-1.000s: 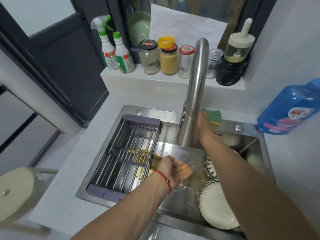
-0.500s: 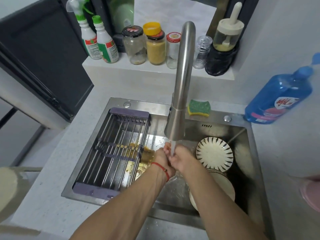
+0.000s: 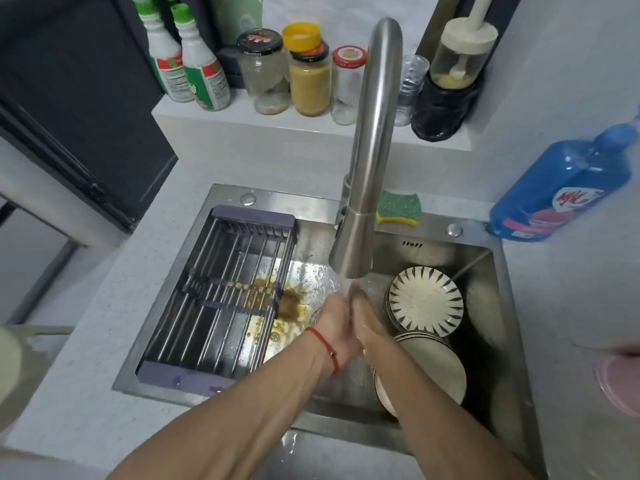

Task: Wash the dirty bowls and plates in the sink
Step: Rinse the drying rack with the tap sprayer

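Pressing palm to palm, seemingly flat-fingered, left hand point(image 3: 337, 322) and right hand point(image 3: 369, 320) crowd striped bowl point(image 3: 425, 297).

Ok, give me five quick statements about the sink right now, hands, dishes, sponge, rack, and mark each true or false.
1. Both hands, left hand and right hand, are together under the faucet stream. True.
2. The right hand holds the sponge. False: the sponge lies on the sink rim behind the faucet, untouched.
3. The striped bowl sits in the right part of the sink. True.
4. The drying rack holds stacked plates. False: it holds no dishes; the white plates are in the basin at right.
5. The blue bottle stands in the sink. False: it is on the counter at right.
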A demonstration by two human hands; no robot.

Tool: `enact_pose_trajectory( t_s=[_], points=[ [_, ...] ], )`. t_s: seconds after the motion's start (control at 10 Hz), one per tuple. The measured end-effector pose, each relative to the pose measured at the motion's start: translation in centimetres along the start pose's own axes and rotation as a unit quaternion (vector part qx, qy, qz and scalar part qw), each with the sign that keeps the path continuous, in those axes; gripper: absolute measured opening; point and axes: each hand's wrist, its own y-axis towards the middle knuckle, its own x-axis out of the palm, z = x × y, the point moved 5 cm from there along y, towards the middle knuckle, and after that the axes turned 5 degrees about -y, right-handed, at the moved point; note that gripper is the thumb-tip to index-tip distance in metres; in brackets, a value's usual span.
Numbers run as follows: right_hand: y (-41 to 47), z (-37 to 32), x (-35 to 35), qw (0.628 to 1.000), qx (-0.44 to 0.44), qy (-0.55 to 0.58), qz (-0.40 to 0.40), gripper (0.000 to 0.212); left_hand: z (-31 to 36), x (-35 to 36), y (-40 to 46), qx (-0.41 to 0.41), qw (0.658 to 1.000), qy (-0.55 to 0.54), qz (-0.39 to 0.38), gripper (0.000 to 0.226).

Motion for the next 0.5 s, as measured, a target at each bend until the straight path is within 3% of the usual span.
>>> enact_pose_trajectory(
  t_s=[0.1, 0.2, 0.3, 0.4, 0.5],
  points=[
    [1.2, 2.5, 1.3, 0.995, -0.027, -0.079, -0.045, 0.062, 0.4, -1.3, 0.7, -0.011, 0.999, -0.017, -0.032, 0.053],
    [-0.5, 2.1, -0.5, 0.984, -0.066, -0.163, -0.039, 0.07, 1.5, -2.2, -0.2, 0.007, 0.996, -0.057, -0.074, 0.056],
    [-2.3, -1.6, -5.2, 0.98, -0.137, -0.146, 0.018, 0.025, 1.6, -5.1, -0.3, 0.064, 0.997, 0.003, -0.042, 0.03],
    [-7.6, -7.8, -8.1, 0.959, -0.24, -0.15, 0.029, 0.05, 3.6, -9.6, 0.1, 0.2, 0.957, 0.209, 0.02, 0.016],
    [-11.4, -12.2, -6.1, 0.947, -0.297, -0.123, -0.02, 0.058, 6.7, -14.7, -2.0, 0.319, 0.831, 0.444, 0.1, 0.019]
  ],
)
